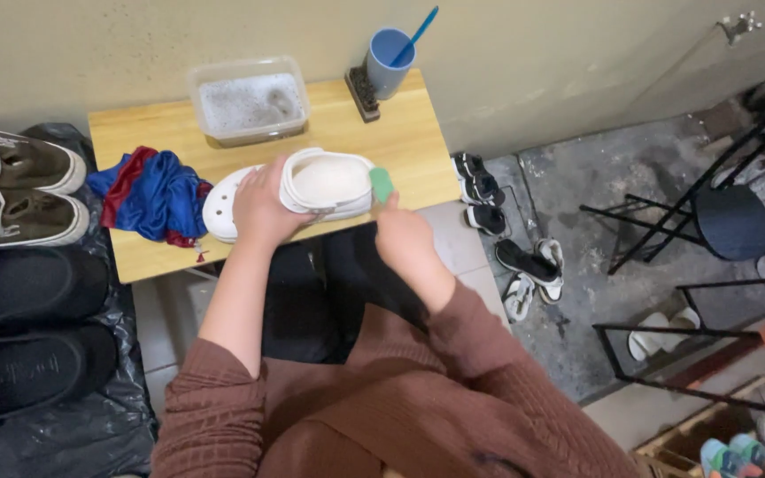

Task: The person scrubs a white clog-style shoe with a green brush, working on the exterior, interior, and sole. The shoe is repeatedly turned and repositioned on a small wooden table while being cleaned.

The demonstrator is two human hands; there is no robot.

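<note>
My left hand (261, 208) grips a white clog (328, 183), holding it on its side above the small wooden table (409, 146). A second white clog (220, 211) lies on the table just behind and left of that hand. My right hand (403, 237) pinches a small green sponge (382, 184) that touches the heel end of the held clog. Both arms wear brown ribbed sleeves.
A clear tub of soapy water (249, 99), a blue cup with a toothbrush (389, 60) and a small brush stand at the table's back. A blue and red cloth (154, 195) lies at its left. Shoes on black plastic (24, 265) sit left; sandals (524, 265) and a black stool (728, 221) right.
</note>
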